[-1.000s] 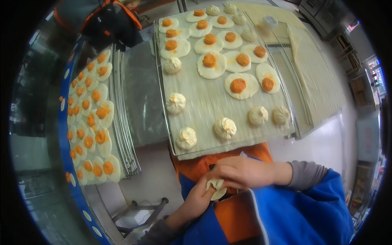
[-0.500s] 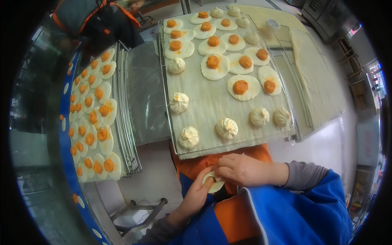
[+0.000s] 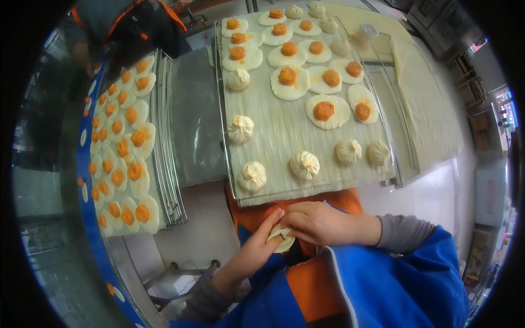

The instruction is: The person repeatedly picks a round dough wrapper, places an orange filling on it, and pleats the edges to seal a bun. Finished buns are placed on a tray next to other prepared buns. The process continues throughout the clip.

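Observation:
Close to my body, just off the near edge of the tray, I hold a partly folded bun (image 3: pixel 284 245) of pale dough. My left hand (image 3: pixel 252 252) cups it from the left with the fingers curled round it. My right hand (image 3: pixel 320 223) pinches the dough's upper edge from the right. The fingers largely hide the inside of the bun. On the mesh mat (image 3: pixel 284 139) ahead lie flat dough rounds (image 3: pixel 339 116) topped with orange filling (image 3: pixel 324 111). Several closed, pleated buns (image 3: pixel 305 165) sit along the mat's near and left sides and at the far right corner.
Left stands a stack of wire racks (image 3: pixel 174 191), its top covered with filled dough rounds (image 3: pixel 141 183). Beyond it runs a blue conveyor belt (image 3: pixel 86 180) carrying more. A person (image 3: pixel 112 24) is at the far left. A clear cup (image 3: pixel 367 30) and a pale cloth (image 3: pixel 429 104) lie right.
My fingers have closed further over the bun, and its opening shows less. Both hands have shifted slightly. The person at the far left has moved a little, and the whole view has tilted slightly.

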A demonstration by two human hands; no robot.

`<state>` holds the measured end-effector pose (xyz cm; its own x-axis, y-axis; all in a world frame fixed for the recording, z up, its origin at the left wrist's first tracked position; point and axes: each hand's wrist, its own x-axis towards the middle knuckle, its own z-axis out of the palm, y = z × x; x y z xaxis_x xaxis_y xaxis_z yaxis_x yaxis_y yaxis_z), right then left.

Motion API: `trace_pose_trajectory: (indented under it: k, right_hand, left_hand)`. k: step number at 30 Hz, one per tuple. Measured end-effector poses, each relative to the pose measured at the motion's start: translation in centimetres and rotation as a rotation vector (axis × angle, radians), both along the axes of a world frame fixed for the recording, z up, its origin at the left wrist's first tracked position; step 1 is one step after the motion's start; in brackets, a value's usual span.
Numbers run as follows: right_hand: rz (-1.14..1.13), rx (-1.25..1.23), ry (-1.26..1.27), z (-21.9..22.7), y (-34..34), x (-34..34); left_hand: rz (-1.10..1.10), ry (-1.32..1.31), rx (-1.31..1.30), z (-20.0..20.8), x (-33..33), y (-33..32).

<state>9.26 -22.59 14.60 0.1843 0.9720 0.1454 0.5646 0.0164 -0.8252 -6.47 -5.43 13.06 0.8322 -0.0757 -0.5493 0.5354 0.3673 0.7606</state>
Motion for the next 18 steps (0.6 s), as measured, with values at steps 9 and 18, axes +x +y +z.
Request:
trace_pose_trajectory:
  k: [9,18]
  right_hand:
    - [0.1,0.077,-0.078,1.6,0.7,0.9]
    - [0.114,0.072,-0.145,0.6,1.3,0.8]
  left_hand:
    - [0.103,-0.361,0.596,-0.8,-1.6,-2.6]
    - [0.338,0.0,-0.554,-0.1,-1.1,-0.6]
